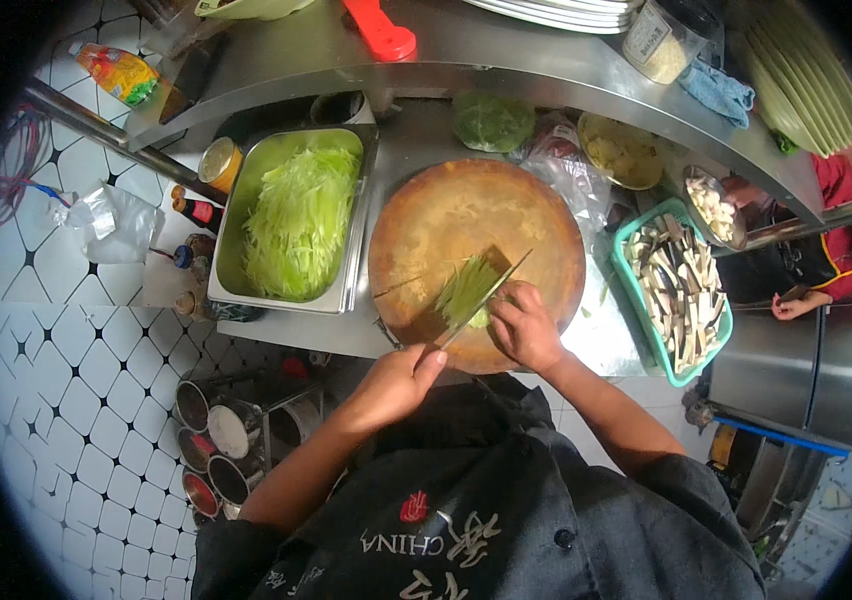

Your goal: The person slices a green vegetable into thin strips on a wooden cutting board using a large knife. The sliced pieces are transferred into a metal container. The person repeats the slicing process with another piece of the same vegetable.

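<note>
My left hand [398,385] grips the handle of a kitchen knife [491,296], whose blade points away to the right over a round wooden chopping board [541,215]. Thin green vegetable shreds [464,288] lie against the blade's left side. On the right side of the blade, my right hand [528,328] has its fingers curled down onto the pale green vegetable, partly hiding it. Left of the board stands a rectangular steel pan [276,301] heaped with light green vegetable shreds [298,225].
A turquoise basket [638,315] of dark-skinned white strips stands right of the board, near a bowl of white pieces [712,212]. Beyond the board are a plastic bag [571,175] and a steel shelf [276,60]. Another person's hand [796,305] shows at far right.
</note>
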The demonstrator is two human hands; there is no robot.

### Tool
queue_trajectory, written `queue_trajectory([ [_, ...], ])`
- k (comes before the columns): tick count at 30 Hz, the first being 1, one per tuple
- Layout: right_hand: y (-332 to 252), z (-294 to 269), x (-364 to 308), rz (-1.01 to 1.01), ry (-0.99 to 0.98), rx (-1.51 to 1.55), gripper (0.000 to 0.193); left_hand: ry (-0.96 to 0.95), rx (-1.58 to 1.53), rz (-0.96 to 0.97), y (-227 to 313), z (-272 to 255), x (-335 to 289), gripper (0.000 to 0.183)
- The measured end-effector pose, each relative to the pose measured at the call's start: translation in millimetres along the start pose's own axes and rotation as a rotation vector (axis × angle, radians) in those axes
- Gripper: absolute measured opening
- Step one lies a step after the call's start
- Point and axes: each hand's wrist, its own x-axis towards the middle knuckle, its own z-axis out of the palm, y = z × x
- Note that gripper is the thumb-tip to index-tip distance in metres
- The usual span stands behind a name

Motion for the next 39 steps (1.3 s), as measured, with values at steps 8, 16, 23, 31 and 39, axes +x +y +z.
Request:
queue_trajectory([
  [8,1,-1,0,0.027,-0.04,0.013,0.031,0.006,0.002,-0.034,-14,15,9,0.05],
  [16,7,-13,-10,0.068,-0.126,0.04,0.036,0.043,0.017,0.027,-17,17,8,0.048],
  [23,9,-11,-9,0.038,-0.11,0.02,0.04,0.03,0.016,-0.005,-6,14,-2,0.048],
  [31,8,-9,-12,0.046,-0.078,0.04,0.04,0.018,-0.012,0.004,-2,11,-1,0.048],
  [39,7,-7,-13,0.042,-0.038,0.037,0.034,-0.01,0.01,-0.021,-2,9,-1,0.053],
])
